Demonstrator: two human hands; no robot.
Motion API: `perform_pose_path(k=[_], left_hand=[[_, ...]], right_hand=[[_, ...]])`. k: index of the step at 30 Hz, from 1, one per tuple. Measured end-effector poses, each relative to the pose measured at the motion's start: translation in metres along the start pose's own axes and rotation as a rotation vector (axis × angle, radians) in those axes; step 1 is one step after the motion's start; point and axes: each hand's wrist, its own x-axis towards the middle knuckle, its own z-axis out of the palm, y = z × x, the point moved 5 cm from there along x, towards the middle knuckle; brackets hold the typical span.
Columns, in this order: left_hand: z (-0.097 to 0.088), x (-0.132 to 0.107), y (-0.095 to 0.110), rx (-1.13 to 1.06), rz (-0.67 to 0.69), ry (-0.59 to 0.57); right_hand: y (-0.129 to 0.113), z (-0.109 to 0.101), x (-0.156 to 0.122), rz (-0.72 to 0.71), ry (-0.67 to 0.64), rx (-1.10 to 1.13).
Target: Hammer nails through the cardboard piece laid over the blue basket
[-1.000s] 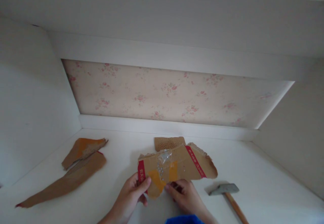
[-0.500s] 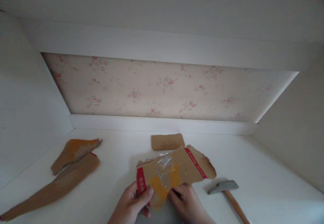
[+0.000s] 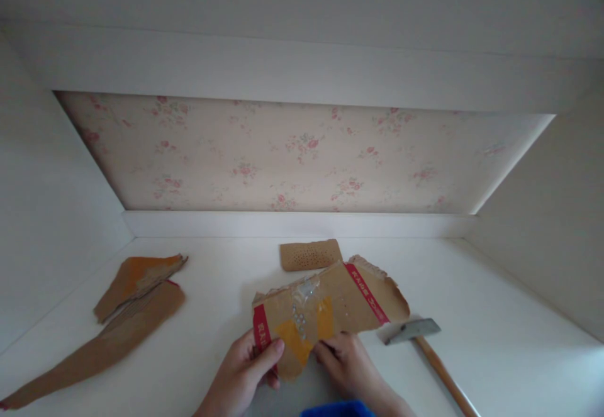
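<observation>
Both my hands hold a torn brown cardboard piece (image 3: 344, 300) just above the white shelf. It carries red tape strips, a yellow patch and a row of small shiny studs near clear tape. My left hand (image 3: 245, 373) pinches its lower left edge by the red strip, thumb on top. My right hand (image 3: 346, 366) grips the lower edge near the middle, fingers curled under. A small perforated cardboard piece (image 3: 309, 255) lies flat just behind it.
A hammer (image 3: 427, 348) with a grey head and wooden handle lies at the right of my hands. Two long torn cardboard scraps (image 3: 127, 307) lie at the left. White side walls and a floral back panel (image 3: 302, 159) enclose the white shelf (image 3: 495, 316).
The view has tilted slightly, so everything sits a little higher in the frame. The held cardboard stays in both hands with hardly any shift.
</observation>
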Motion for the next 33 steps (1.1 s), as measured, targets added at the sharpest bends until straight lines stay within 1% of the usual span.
perform_pose_path(k=[3,6,9,11,14,18,22,25,27,30,33], left_hand=[[0.000,0.001,-0.001,0.025,-0.003,-0.024],[-0.001,0.000,-0.001,0.029,0.000,-0.001],[0.001,-0.002,0.001,0.009,-0.011,0.009],[0.001,-0.002,0.001,0.013,-0.020,0.003],[0.000,0.000,0.000,0.026,-0.004,0.001],[-0.003,0.000,-0.002,0.025,0.009,0.004],[-0.003,-0.001,-0.001,0.021,-0.003,-0.006],[-0.001,-0.001,-0.001,0.016,-0.014,-0.009],[-0.001,-0.001,0.000,0.006,-0.019,0.002],[0.000,-0.001,0.003,-0.012,-0.022,0.034],[-0.001,-0.002,0.007,-0.045,-0.016,0.086]], right_hand=[[0.004,0.000,-0.002,0.058,0.014,0.020],[0.009,0.002,-0.003,0.131,0.019,0.051],[0.012,0.004,-0.003,0.197,-0.011,0.118],[0.013,0.003,-0.003,0.246,-0.016,0.159],[0.010,-0.002,-0.003,0.299,0.009,0.243],[0.002,-0.003,-0.001,0.278,-0.019,0.425],[-0.001,-0.002,0.000,0.268,-0.017,0.509],[0.000,0.000,-0.001,0.278,-0.027,0.495],[0.002,0.001,-0.002,0.290,-0.039,0.428],[0.004,-0.002,-0.004,0.307,0.017,0.340],[0.003,-0.005,-0.006,0.295,0.059,0.364]])
